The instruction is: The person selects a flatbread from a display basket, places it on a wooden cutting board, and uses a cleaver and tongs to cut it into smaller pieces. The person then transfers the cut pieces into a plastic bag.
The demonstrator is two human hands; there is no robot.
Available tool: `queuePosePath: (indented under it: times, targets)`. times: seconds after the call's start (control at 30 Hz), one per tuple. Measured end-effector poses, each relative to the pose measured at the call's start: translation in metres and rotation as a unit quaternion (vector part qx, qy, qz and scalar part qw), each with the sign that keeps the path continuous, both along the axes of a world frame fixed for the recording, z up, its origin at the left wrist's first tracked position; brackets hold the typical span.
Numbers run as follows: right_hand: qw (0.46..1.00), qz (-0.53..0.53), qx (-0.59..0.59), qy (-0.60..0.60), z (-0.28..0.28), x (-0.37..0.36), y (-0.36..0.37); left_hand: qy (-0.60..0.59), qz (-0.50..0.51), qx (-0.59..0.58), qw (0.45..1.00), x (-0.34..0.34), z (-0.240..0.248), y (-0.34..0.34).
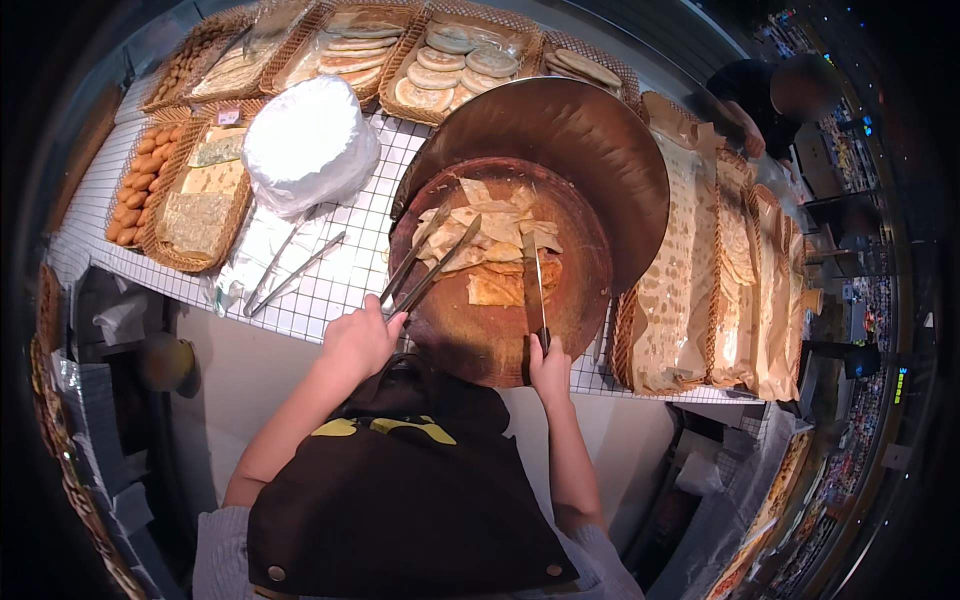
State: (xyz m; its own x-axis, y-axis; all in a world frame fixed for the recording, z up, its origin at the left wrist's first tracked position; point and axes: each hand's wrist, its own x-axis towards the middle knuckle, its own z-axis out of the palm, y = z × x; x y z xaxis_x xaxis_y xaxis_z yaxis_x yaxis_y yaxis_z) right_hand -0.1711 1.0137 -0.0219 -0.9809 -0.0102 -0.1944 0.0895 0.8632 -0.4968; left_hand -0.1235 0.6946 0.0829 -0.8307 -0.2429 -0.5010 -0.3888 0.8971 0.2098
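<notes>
My left hand (362,338) is closed round the near end of metal tongs (436,262), whose two arms stand apart over a heap of cut flatbread pieces (490,228). In my right hand (549,370) is a knife (533,283) with a dark handle; its blade points away from me at the right side of the heap. A few browner flatbread pieces (497,289) lie at the near side of the pile. All of it rests on a round wooden chopping block (455,340). Behind the block curves a tall dark guard (560,125).
Left of the block are a second pair of tongs (290,275) and a white plastic-wrapped bundle (308,140). Baskets of round flatbreads (440,75) line the back. Paper-lined baskets (665,290) stand at right. Another person's arm (742,125) shows beyond them.
</notes>
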Motion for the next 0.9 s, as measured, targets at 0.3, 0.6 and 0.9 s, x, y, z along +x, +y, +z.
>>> queuePosePath:
  times: [0.3, 0.6, 0.9]
  targets:
    - [0.873, -0.036, -0.401, 0.274, 0.092, -0.019, -0.092, 0.001, 0.019, 0.035, 0.999, 0.009, 0.0, -0.017]
    - [0.999, -0.032, 0.037, 0.002, -0.016, -0.087, -0.141, 0.025, 0.01, 0.079, 0.996, 0.0, -0.01, -0.019]
    - [0.967, -0.08, -0.16, 0.182, 0.061, 0.008, -0.1, 0.044, -0.006, 0.074, 0.996, 0.018, -0.011, -0.041]
